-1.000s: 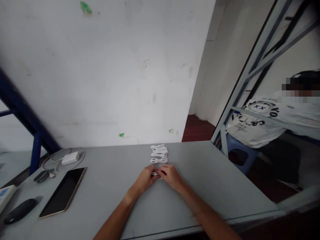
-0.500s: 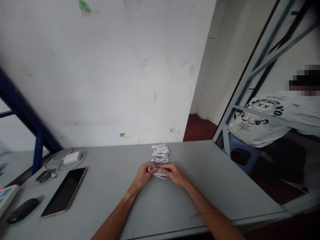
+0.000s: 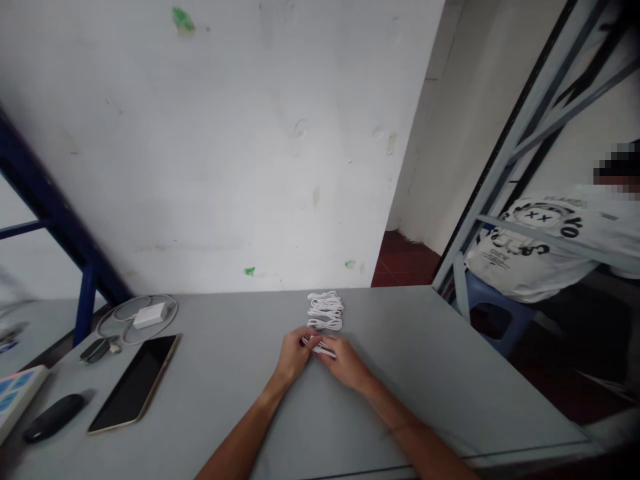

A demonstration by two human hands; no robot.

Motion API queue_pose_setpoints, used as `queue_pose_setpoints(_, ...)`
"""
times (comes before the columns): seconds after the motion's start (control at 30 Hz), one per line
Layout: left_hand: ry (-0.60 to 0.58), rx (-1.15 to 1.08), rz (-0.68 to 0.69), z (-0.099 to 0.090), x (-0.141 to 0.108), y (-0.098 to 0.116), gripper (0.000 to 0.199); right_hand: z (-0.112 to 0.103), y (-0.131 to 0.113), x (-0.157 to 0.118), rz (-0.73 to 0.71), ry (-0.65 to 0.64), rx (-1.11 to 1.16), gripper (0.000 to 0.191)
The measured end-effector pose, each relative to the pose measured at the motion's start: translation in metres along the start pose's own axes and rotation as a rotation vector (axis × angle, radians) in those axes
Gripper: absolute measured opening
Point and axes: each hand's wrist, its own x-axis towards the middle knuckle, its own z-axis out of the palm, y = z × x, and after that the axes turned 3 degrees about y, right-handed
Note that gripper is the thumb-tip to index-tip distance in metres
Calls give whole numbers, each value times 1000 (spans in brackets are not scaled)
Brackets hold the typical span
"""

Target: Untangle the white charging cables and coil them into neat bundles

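Observation:
A small bundle of white cable (image 3: 325, 349) is held between my two hands, low over the grey table. My left hand (image 3: 296, 353) pinches its left end, thumb on top. From the other side, my right hand (image 3: 344, 360) grips the right part, its fingers closed round the strands. Much of the bundle is hidden by the fingers. Just beyond my fingertips, several coiled white cables (image 3: 326, 311) lie stacked in a row toward the wall.
On the left of the table (image 3: 220, 400) lie a tablet (image 3: 136, 383), a black computer mouse (image 3: 54, 418), a white power adapter (image 3: 150, 315) with its cable, and a white device with blue buttons (image 3: 21, 393). A person in a white shirt (image 3: 540, 247) sits beyond the frame at right.
My hands have closed further around the cable bundle, so less of it shows and its strands look more gathered. The whole view has shifted slightly; the coils behind stay put.

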Motion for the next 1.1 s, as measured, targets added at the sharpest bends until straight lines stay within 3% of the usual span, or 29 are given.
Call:
queue_pose_setpoints(0.27,-321,-93,87,-27,-1,7,47,-18,3,3,66,-162,128,29)
queue_pose_setpoints(0.37,-342,-145,67,-28,-1,4,47,-25,3,2,133,-240,163,23)
queue_pose_setpoints(0.5,-263,-157,-2,-18,-2,8,50,-28,0,0,212,-285,135,22)
queue_pose_setpoints(0.67,-199,-182,-80,-8,0,12,54,-19,-2,0,159,-232,104,22)
queue_pose_setpoints(0.9,-53,-232,-51,0,-2,11,65,-7,5,3,42,-58,-13,21)
queue_pose_setpoints(1.1,-344,-104,-227,6,-8,11,68,0,9,1,-12,5,-57,21)
